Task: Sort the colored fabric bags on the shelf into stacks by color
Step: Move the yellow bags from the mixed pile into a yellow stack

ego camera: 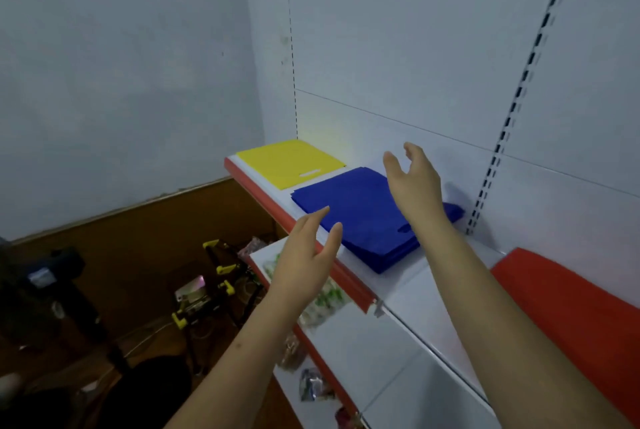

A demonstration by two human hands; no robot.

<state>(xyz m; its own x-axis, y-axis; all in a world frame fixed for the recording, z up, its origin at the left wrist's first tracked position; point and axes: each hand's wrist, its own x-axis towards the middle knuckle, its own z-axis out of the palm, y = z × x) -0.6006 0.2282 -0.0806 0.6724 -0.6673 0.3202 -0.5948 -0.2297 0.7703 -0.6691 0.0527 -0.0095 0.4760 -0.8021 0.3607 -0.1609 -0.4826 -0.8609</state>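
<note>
Three flat piles of fabric bags lie on the white shelf. The yellow bags are at the far left end, the blue bags in the middle, the red bags at the near right. My left hand hovers over the shelf's red front edge, just short of the blue pile, fingers straight and holding nothing. My right hand is raised above the blue pile's back half, fingers relaxed and spread, also holding nothing. It hides part of the blue pile.
A lower white shelf holds several small packets. Slotted uprights run up the white back panel. On the brown floor at left stand a black and yellow device and dark objects.
</note>
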